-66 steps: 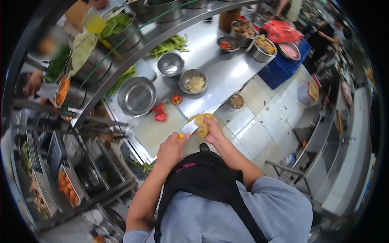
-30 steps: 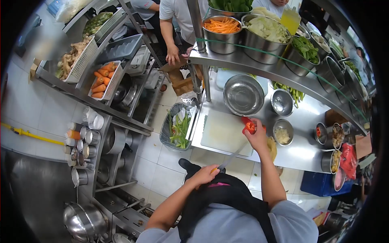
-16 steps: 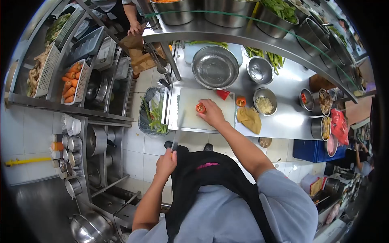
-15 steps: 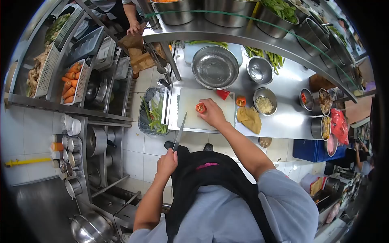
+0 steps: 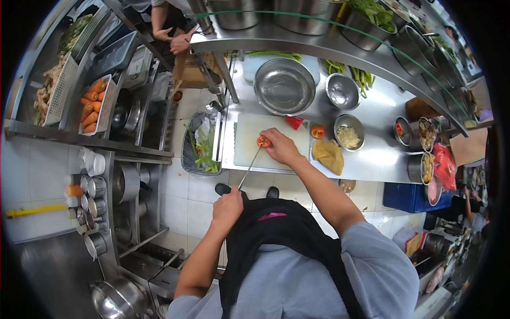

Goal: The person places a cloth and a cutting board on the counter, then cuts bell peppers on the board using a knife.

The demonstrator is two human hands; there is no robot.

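Note:
My right hand [image 5: 279, 147] is closed around a red bell pepper [image 5: 261, 142] and holds it over the white cutting board [image 5: 244, 154]. The pepper's cut, hollow side faces left. In my left hand [image 5: 228, 206] is the handle of a long knife [image 5: 249, 169], whose tip reaches the pepper's open end. Whether the tip is inside it, I cannot tell. Beyond the right hand, a red pepper piece [image 5: 294, 123] lies at the board's far edge. Another cut pepper [image 5: 317, 131] and a folded tan cloth [image 5: 328, 156] are to the right.
A large metal bowl [image 5: 284, 86] stands behind the board, with a smaller bowl [image 5: 342, 90] and a bowl of chopped garlic [image 5: 348, 133] to its right. A lined bin [image 5: 201, 146] with green scraps is left of the counter. Overhead runs a steel shelf [image 5: 319, 47]. Another person's hands [image 5: 178, 40] are at upper left.
My left hand has brought the knife's tip right and up against the pepper. The right hand keeps its hold. The other person's hands have come together near the cardboard.

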